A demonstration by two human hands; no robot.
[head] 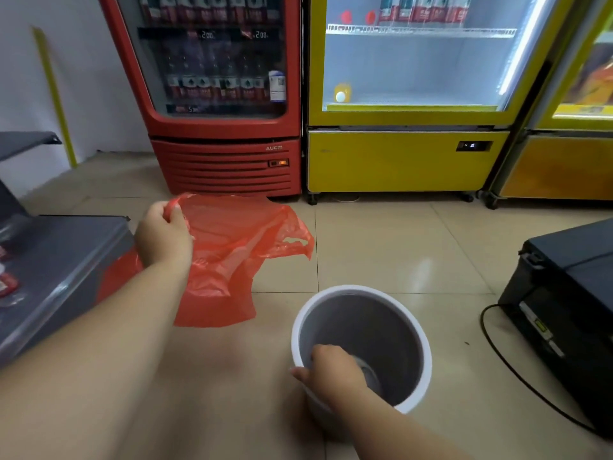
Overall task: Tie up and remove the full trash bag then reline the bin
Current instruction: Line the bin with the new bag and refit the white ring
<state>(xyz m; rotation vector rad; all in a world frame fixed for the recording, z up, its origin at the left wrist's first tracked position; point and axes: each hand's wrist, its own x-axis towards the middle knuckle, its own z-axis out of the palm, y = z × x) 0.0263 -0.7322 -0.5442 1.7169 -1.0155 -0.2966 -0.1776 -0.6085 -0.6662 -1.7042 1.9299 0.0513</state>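
Observation:
A round white bin (418, 330) with a grey inside stands on the tiled floor at lower centre, with no liner in it. My right hand (331, 370) grips its near rim, fingers inside and thumb outside. My left hand (164, 235) is raised to the left of the bin and is shut on one handle of a thin red plastic bag (232, 257), which hangs loose and half spread in the air. More red plastic (119, 277) shows behind my left forearm; what it is I cannot tell.
A red drinks fridge (215, 94) and a yellow fridge (408, 127) stand against the back wall. A grey counter (59, 270) is at the left. A black machine (570, 310) with a cable (507, 363) on the floor sits at the right.

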